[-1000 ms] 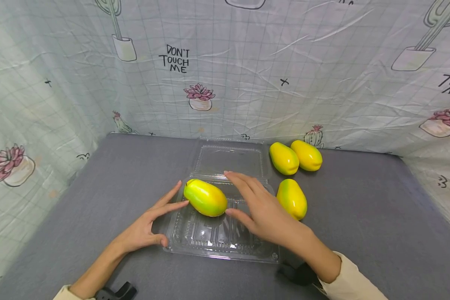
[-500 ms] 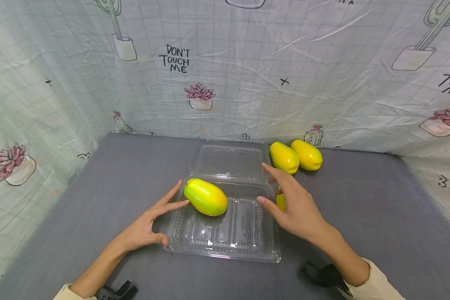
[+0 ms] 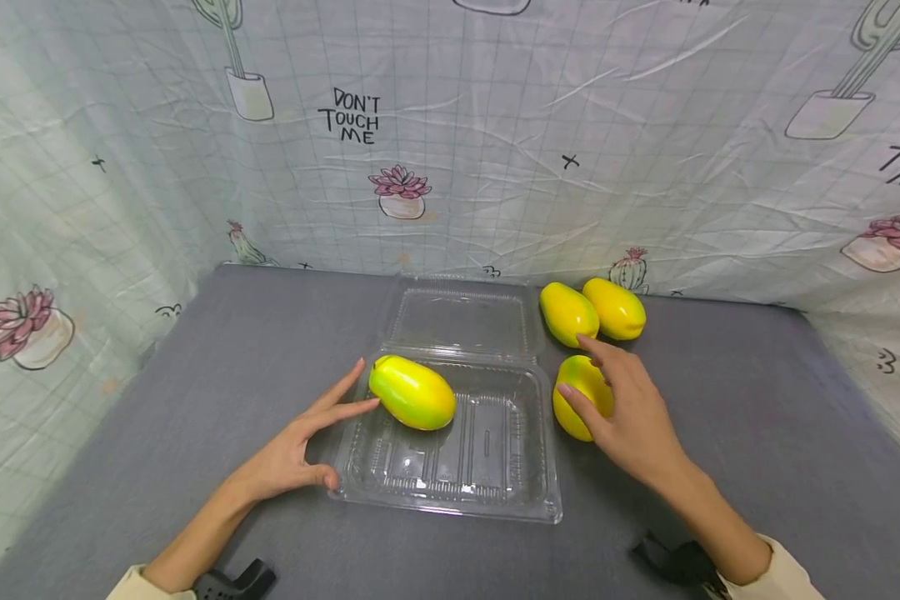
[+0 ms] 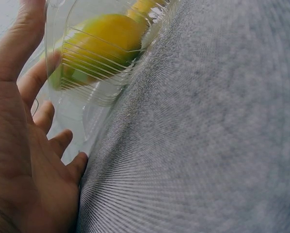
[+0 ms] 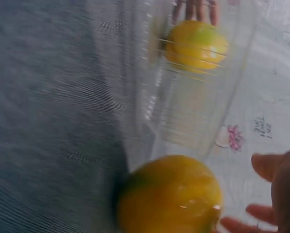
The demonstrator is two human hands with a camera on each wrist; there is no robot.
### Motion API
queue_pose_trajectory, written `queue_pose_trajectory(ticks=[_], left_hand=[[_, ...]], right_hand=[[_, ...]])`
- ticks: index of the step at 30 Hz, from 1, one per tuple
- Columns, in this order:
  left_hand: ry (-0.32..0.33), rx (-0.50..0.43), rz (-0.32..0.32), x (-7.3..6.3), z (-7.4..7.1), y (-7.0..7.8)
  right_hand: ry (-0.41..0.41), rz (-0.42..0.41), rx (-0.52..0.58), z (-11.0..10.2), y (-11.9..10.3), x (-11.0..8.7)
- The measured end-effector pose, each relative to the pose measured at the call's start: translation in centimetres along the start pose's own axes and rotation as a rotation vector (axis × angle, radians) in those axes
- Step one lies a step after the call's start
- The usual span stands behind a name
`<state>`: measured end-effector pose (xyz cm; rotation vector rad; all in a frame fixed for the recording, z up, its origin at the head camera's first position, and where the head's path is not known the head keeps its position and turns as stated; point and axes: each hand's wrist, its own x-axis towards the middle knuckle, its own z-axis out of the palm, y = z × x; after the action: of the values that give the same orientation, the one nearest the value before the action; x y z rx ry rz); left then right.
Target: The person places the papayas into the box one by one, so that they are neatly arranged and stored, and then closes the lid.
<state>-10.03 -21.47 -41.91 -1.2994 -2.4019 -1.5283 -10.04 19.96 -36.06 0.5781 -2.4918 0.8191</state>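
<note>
A clear plastic clamshell box (image 3: 487,500) lies with its lid (image 3: 461,321) folded back. In its upper left part rests a yellow-green papaya (image 3: 412,393), seen through the box wall in the left wrist view. My left hand (image 3: 288,454) is spread along the box's left side, fingertips at the rim, one near the papaya. Just right of the box is a second papaya (image 3: 572,408), partly covered by my right hand (image 3: 637,425). That hand is over its right side, thumb and fingers apart; in the right wrist view they stand off from this papaya (image 5: 171,196).
Two more papayas, a left one (image 3: 568,315) and a right one (image 3: 615,310), lie side by side behind, right of the lid. Grey cloth (image 3: 255,350) covers the table. A printed curtain (image 3: 480,192) hangs along the back and sides.
My right hand has moved from above the box, near the papaya inside, rightward to the papaya beside the box. The left hand and the box have stayed in place.
</note>
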Motion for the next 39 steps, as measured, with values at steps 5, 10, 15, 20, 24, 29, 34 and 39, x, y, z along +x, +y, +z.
queue_pose_trajectory(ticks=[5, 10, 15, 20, 24, 29, 34, 39], left_hand=[[-0.001, -0.001, -0.003, 0.0, 0.0, 0.0], [-0.003, -0.002, -0.011, 0.0, -0.1, 0.0], [-0.004, -0.002, -0.015, 0.0, -0.1, 0.0], [-0.006, 0.001, -0.016, 0.1, -0.1, 0.0], [-0.004, 0.001, -0.012, 0.0, -0.1, 0.0], [-0.005, -0.006, -0.004, 0.0, 0.0, 0.0], [-0.001, 0.002, -0.003, 0.0, 0.0, 0.0], [0.000, 0.005, -0.010, 0.0, 0.0, 0.1]], right_hand=[[-0.017, 0.171, -0.011, 0.5, 0.3, -0.5], [-0.099, 0.308, -0.005, 0.5, 0.5, -0.7], [-0.179, 0.392, -0.004, 0.0, 0.6, -0.7], [-0.233, 0.435, -0.043, -0.6, 0.8, -0.7], [-0.277, 0.458, -0.040, -1.0, 0.8, -0.8], [-0.316, 0.461, -0.013, -1.1, 0.9, -1.0], [-0.346, 0.427, 0.035, -1.2, 1.0, -1.2], [-0.333, 0.398, 0.026, -1.2, 0.9, -1.4]])
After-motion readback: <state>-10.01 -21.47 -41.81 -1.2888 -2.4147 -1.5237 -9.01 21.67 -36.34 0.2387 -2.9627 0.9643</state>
